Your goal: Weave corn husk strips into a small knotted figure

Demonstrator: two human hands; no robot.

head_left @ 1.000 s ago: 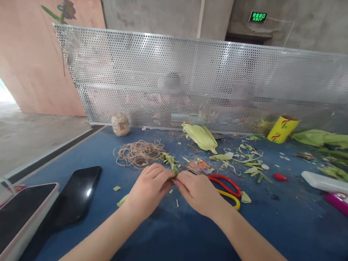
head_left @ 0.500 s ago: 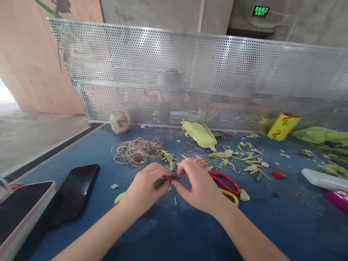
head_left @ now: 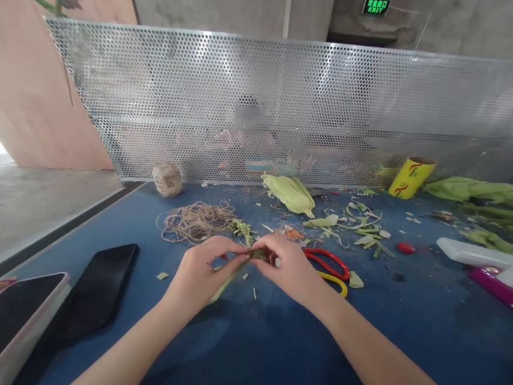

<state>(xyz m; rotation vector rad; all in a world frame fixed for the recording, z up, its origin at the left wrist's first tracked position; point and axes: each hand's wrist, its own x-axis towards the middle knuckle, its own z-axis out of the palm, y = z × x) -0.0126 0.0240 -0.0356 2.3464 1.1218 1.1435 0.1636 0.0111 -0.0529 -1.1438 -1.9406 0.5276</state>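
My left hand (head_left: 206, 269) and my right hand (head_left: 283, 268) meet over the middle of the table, thumbs and fingertips pinched together. A small green leafy piece (head_left: 259, 254) shows at my right fingertips; both hands pinch it, its full shape hidden. Under my left hand a pale green strip (head_left: 222, 289) slants down, and I cannot tell whether it is held. Scissors (head_left: 329, 263) with red and yellow handles lie beside my right hand, partly covered by it. Beyond the hands are a tangle of brown twine (head_left: 197, 222), a knotted green braid (head_left: 241, 230) and an ear of corn in its husk (head_left: 289, 194).
Two phones, a black one (head_left: 104, 287) and a pale-cased one (head_left: 8, 326), lie at left. A twine spool (head_left: 167, 179) and a yellow tube (head_left: 411, 178) stand near the perforated metal screen (head_left: 291, 111). Husk scraps (head_left: 369, 243) and a white-and-purple tool (head_left: 498, 270) are at right.
The whole view has shifted, so the table's things sit further left. The dark green end under my left fingers no longer shows; a pale strip is seen below that hand. Both hands stay pinched together.
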